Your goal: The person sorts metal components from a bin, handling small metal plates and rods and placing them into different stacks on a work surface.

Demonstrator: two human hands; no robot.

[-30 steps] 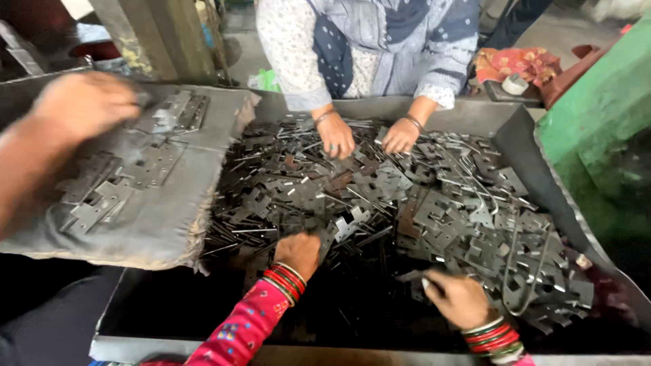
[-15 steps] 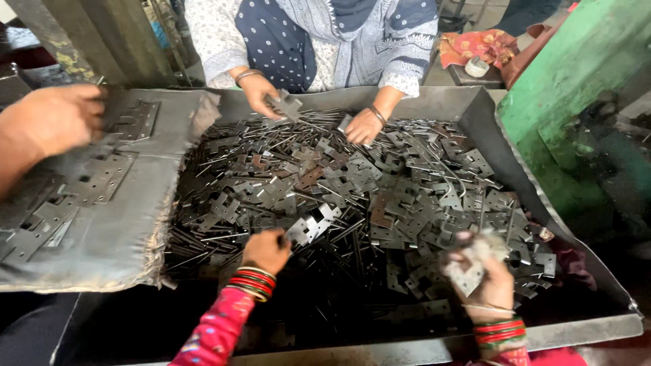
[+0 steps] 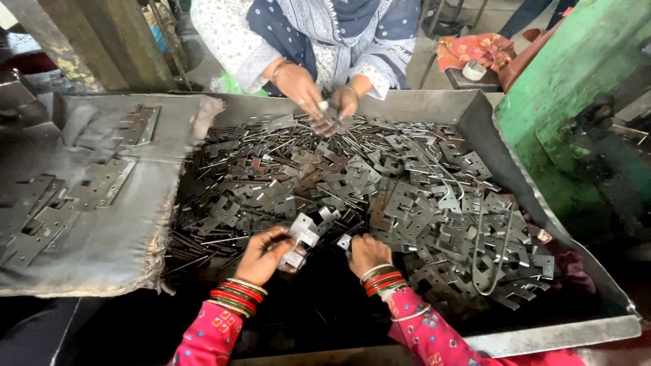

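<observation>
Near the front lip of the metal tray (image 3: 556, 335), the left hand (image 3: 266, 254) now clamps a hinge plate (image 3: 302, 238); the right hand (image 3: 367, 253), raised a moment ago, has dropped beside it, curled over something too small to identify. Beyond, a co-worker's hands (image 3: 319, 98) fit parts over the heap of plates (image 3: 380, 183).

Pink patterned sleeves — red-green bangles, both wrists.
</observation>
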